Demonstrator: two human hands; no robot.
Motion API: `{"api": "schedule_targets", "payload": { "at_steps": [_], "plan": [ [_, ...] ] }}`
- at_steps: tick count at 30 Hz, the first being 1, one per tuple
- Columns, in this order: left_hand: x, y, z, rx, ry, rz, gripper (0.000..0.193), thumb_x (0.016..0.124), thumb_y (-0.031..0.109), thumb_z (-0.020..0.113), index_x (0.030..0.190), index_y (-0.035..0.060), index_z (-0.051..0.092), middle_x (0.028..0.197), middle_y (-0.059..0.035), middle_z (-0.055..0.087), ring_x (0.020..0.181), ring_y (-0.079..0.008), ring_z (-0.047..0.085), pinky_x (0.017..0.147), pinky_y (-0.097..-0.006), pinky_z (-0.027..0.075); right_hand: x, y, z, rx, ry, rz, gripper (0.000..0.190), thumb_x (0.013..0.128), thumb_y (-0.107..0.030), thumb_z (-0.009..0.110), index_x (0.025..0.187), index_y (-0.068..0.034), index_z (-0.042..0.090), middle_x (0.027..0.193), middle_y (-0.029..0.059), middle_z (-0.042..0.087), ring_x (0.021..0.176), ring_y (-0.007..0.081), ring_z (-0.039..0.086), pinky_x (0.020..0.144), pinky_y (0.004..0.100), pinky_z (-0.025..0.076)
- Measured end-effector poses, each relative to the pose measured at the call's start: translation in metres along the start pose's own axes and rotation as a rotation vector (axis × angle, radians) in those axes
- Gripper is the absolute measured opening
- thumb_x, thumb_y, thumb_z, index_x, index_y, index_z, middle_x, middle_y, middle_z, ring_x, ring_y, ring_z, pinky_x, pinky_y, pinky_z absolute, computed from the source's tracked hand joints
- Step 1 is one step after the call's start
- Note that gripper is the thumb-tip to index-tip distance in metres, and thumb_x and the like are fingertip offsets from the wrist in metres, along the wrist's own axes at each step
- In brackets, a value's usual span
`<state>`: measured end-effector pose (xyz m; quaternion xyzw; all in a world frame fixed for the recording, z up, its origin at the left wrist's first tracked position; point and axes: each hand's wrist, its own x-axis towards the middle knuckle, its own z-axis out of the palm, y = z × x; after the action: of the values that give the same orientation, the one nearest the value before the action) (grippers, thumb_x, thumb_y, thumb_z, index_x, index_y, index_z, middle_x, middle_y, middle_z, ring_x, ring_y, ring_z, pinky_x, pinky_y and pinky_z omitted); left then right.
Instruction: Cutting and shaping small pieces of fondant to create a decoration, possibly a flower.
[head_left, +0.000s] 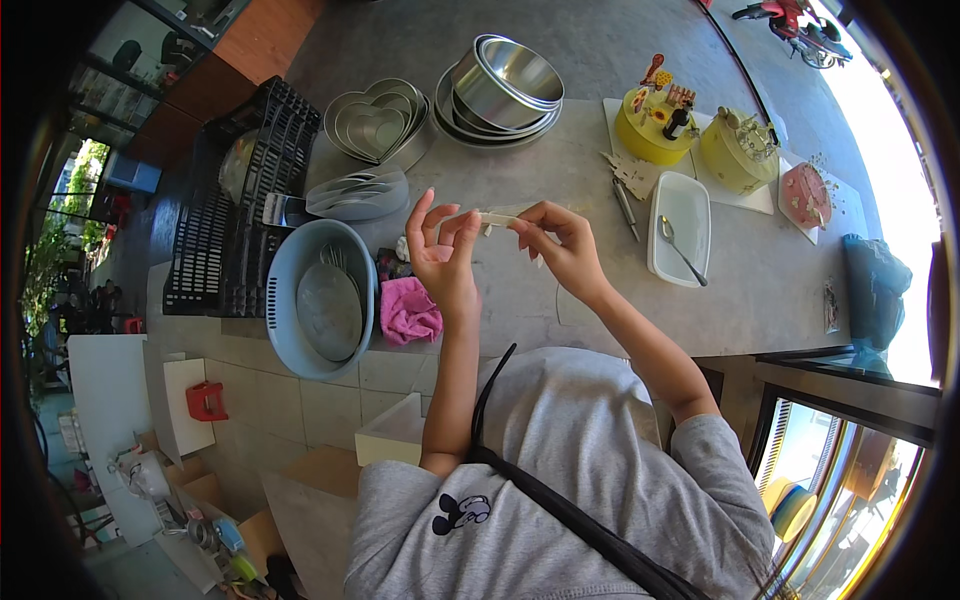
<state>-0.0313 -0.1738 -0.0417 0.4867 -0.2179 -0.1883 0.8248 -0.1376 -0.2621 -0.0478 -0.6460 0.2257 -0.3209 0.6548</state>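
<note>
Above the grey tabletop (517, 300), a small pale strip (498, 219) is stretched between my two hands; its exact kind is too small to tell. My left hand (446, 251) pinches one end between thumb and index finger, with its other fingers spread. The other end is in the fingertips of my right hand (562, 244). A crumpled pink cloth (410, 310) lies just beyond my left wrist, on the left. To the right of my right hand are a pen-like craft knife (625, 208) and a pale cut-out sheet (628, 174).
Left are a blue basin (279, 337), black plastic crate (247, 232) and heart-shaped cake tins (375, 124). Round metal tins (499, 90) stand at the back. Rightward sit a white tray (679, 202) with a spoon (681, 249), a yellow cake (649, 146), a pale-green cake (739, 157) and a pink cake (804, 196).
</note>
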Motion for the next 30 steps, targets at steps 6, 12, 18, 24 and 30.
{"api": "schedule_targets", "payload": {
  "at_steps": [6, 12, 18, 24, 30],
  "plan": [
    [0.007, -0.014, -0.016, -0.248, -0.175, -0.399, 0.040, 0.084, 0.014, 0.062, 0.120, 0.0043, 0.048, 0.112, -0.0067, 0.052, 0.102, -0.0141, 0.053, 0.089, -0.0275, 0.042, 0.008, 0.004, -0.005, 0.106, -0.134, -0.014, 0.010, 0.085, -0.008, 0.057, 0.081, 0.001, 0.059, 0.068, 0.0025, 0.059, 0.061, 0.0074, 0.052, 0.056, 0.0223, 0.042],
    [0.005, -0.045, -0.031, -0.289, -0.488, -0.862, 0.052, 0.092, 0.045, 0.043, 0.124, 0.0052, 0.046, 0.123, -0.0069, 0.051, 0.117, -0.0194, 0.043, 0.102, -0.0393, 0.028, 0.010, 0.003, -0.006, 0.124, -0.135, 0.053, 0.008, 0.084, -0.007, 0.057, 0.082, 0.000, 0.060, 0.069, 0.0027, 0.061, 0.060, 0.0087, 0.054, 0.061, 0.0241, 0.042],
    [0.006, -0.033, -0.018, -0.274, -0.389, -0.713, 0.036, 0.090, 0.036, 0.051, 0.106, 0.0055, 0.061, 0.115, -0.0072, 0.058, 0.110, -0.0165, 0.050, 0.098, -0.0336, 0.033, 0.003, 0.001, -0.004, -0.636, 0.085, -0.281, 0.009, 0.080, -0.013, 0.060, 0.078, -0.004, 0.063, 0.066, 0.0053, 0.064, 0.059, 0.0141, 0.057, 0.076, 0.0279, 0.037],
    [0.008, -0.033, -0.019, -0.118, -0.207, -0.517, 0.026, 0.086, 0.025, 0.060, 0.099, 0.0022, 0.064, 0.101, -0.0101, 0.064, 0.093, -0.0144, 0.059, 0.089, -0.0267, 0.040, 0.003, 0.009, -0.003, -0.280, -0.051, -0.077, 0.012, 0.079, -0.012, 0.063, 0.080, -0.001, 0.064, 0.066, 0.0077, 0.063, 0.063, 0.0137, 0.059, 0.068, 0.0277, 0.043],
    [0.009, -0.033, -0.021, 0.131, -0.214, -0.311, 0.021, 0.087, 0.019, 0.059, 0.090, -0.0007, 0.063, 0.086, -0.0087, 0.065, 0.082, -0.0111, 0.057, 0.081, -0.0250, 0.041, 0.002, 0.023, -0.001, -0.201, -0.106, -0.019, 0.017, 0.079, -0.014, 0.065, 0.082, 0.003, 0.064, 0.076, 0.0093, 0.065, 0.075, 0.0151, 0.061, 0.072, 0.0289, 0.045]
  ]
}}
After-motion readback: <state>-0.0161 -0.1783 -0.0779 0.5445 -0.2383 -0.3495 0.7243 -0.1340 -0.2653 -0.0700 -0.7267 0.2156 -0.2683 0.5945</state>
